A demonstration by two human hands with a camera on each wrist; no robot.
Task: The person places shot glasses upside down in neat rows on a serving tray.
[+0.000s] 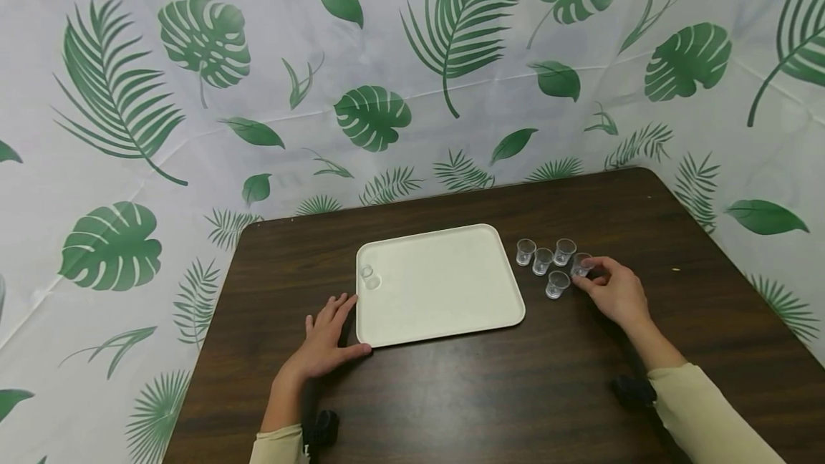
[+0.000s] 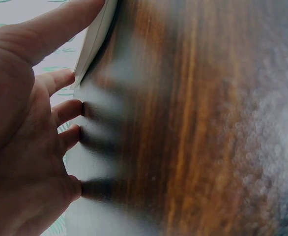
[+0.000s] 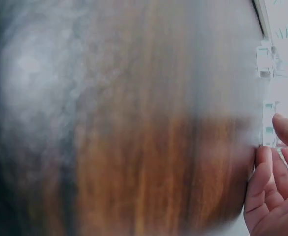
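Note:
My right hand (image 1: 617, 295) pinches a small clear plastic cup (image 1: 582, 263) between thumb and fingers, on the table to the right of the tray. Close by stand several similar clear cups (image 1: 557, 283), upright. In the right wrist view, the fingertips (image 3: 281, 123) are at a clear cup (image 3: 268, 123). A cream rectangular tray (image 1: 445, 285) lies in the middle, with a clear cup (image 1: 368, 273) near its left edge, faint against the surface. My left hand (image 1: 324, 341) is spread at the tray's lower left corner, thumb and a fingertip touching the rim; other fingertips rest on the table.
The dark wood-grain table (image 1: 464, 399) has rounded far corners. Behind and beside it hangs a white cloth (image 1: 290, 185) printed with green leaves. Black wrist devices (image 1: 634, 391) sit under both forearms, and light sleeves (image 1: 705, 414) cover the arms.

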